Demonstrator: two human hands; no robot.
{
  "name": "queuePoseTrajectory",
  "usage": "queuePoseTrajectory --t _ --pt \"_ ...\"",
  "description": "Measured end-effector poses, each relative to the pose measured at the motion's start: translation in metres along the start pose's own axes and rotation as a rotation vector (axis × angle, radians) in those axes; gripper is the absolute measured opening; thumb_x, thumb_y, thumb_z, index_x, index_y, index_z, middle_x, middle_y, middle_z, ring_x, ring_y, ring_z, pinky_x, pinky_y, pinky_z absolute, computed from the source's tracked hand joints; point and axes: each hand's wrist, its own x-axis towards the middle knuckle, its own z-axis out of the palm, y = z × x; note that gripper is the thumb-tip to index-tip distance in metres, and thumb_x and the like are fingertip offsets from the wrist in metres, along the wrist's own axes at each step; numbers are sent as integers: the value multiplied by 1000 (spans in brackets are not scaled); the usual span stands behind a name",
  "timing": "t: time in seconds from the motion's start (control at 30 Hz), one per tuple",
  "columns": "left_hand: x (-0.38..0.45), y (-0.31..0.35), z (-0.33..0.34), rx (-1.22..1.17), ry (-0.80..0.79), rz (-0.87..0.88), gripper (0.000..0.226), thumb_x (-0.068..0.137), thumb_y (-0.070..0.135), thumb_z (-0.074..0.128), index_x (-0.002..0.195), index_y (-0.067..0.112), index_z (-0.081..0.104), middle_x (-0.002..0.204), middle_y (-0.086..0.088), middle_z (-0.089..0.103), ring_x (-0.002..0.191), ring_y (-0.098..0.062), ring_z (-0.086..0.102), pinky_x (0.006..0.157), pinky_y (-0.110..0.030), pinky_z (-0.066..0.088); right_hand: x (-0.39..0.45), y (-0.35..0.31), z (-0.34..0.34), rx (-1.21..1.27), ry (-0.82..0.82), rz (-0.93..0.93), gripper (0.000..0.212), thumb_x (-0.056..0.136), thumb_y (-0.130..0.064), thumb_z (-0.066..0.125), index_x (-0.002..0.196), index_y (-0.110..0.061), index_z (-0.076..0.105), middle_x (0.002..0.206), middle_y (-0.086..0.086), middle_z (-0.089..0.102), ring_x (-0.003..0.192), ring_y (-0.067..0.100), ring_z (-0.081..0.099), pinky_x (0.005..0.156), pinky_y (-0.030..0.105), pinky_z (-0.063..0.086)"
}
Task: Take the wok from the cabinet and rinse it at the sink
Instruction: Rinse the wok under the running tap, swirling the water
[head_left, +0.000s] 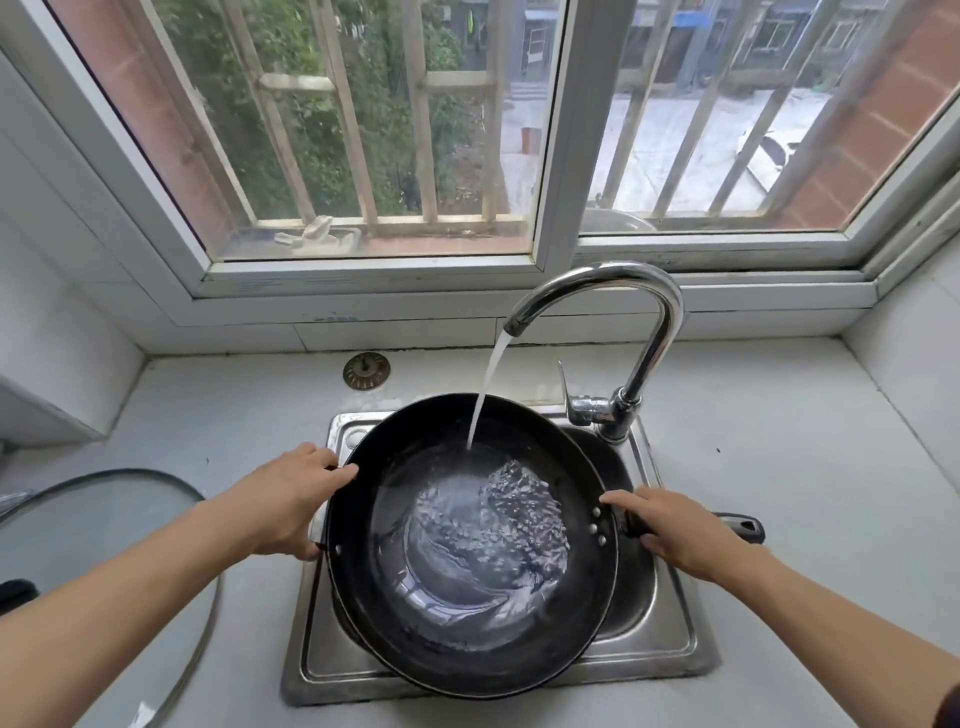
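The left hand (288, 499) grasps the left rim of a black wok (467, 540) at centre frame, thumb over the edge. The right hand (670, 530) grips the wok's long black handle (740, 526), fingers curled round it near the rivets. The wok sits over a steel sink (670, 644), its bowl facing up and tilted slightly. Its long axis runs left to right, the handle pointing toward the right of the frame. A chrome tap (639, 332) at upper centre pours water (485, 384) into the wok, where it pools and bubbles. A glass lid (104, 525) lies on the counter (779, 441) at lower left.
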Motion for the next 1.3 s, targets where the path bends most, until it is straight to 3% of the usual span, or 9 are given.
queuePoseTrajectory --t 0.23,0.33,0.47,0.63,0.9,1.3 --pt "-1 -11 -5 10 145 -27 108 62 56 78 151 28 24 139 3 42 119 -19 38 96 -30 44 -6 -7 -22 46 95 -33 68 85 -5 61 140 -37 36 111 -5 54 102 18 53 88 31 46" --pt "0 -16 -16 36 284 -29 107 55 47 87 146 18 39 132 -5 52 113 -27 49 91 -35 49 3 -10 -39 19 217 -29 70 81 -3 66 138 -35 41 107 -2 57 97 19 54 84 32 48" --pt "7 -17 -18 24 465 -50 110 36 36 97 133 6 55 113 -14 62 96 -34 60 74 -39 57 13 -12 -51 -53 332 15 72 78 -2 68 140 -29 42 99 2 57 87 24 54 79 36 50" --pt "18 -10 13 -5 600 -63 110 39 29 98 135 4 52 116 -18 56 101 -38 54 82 -48 52 14 -11 -37 -135 439 -27 79 58 13 72 129 -17 56 84 6 57 70 27 54 60 40 51" --pt "10 5 58 -56 697 -109 99 34 23 99 122 12 56 117 -18 52 103 -38 50 82 -48 48 1 -29 -3 -133 505 8 83 56 17 67 125 -23 44 84 10 59 69 33 56 58 46 50" --pt "8 4 77 47 866 -86 90 32 24 98 112 17 57 114 -19 55 104 -39 50 92 -46 36 -21 -38 26 -165 605 107 83 53 18 67 121 -25 50 83 0 49 68 18 37 58 30 36"
